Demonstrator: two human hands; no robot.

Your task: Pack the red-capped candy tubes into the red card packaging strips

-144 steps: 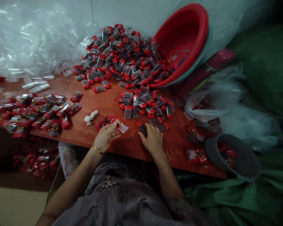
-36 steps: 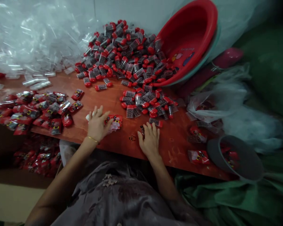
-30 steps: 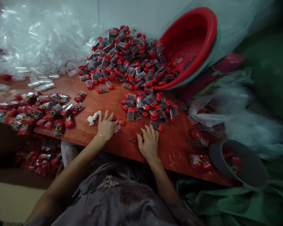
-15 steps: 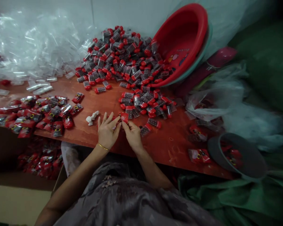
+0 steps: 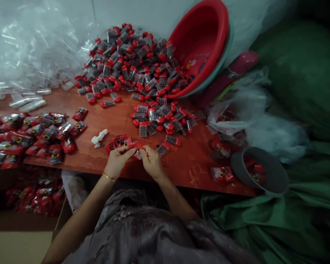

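Note:
A small red printed packet (image 5: 135, 146) is pinched between both my hands near the table's front edge. My left hand (image 5: 117, 160), with a gold bangle at the wrist, closes thumb and fingers on its left side. My right hand (image 5: 151, 162) grips the right side, its fingertips curled together. Several flat red packets (image 5: 121, 140) lie just beyond my left fingers. Close to my right hand are clear tubes with red caps and dark contents, one of them a loose tube (image 5: 163, 149). A crumpled white tissue (image 5: 99, 138) lies to the left.
A heap of red-capped tubes (image 5: 132, 62) spills from a tilted red basin (image 5: 213, 47). Filled red packets (image 5: 44, 134) are piled left, with more in a box below. Clear plastic sleeves (image 5: 38, 51) fill the back left. A grey bowl (image 5: 275, 179) sits at right.
My left hand's spread fingers have drawn in to pinch the packet, uncovering the flat red packets behind. The whole view has shifted, so the table things appear farther left.

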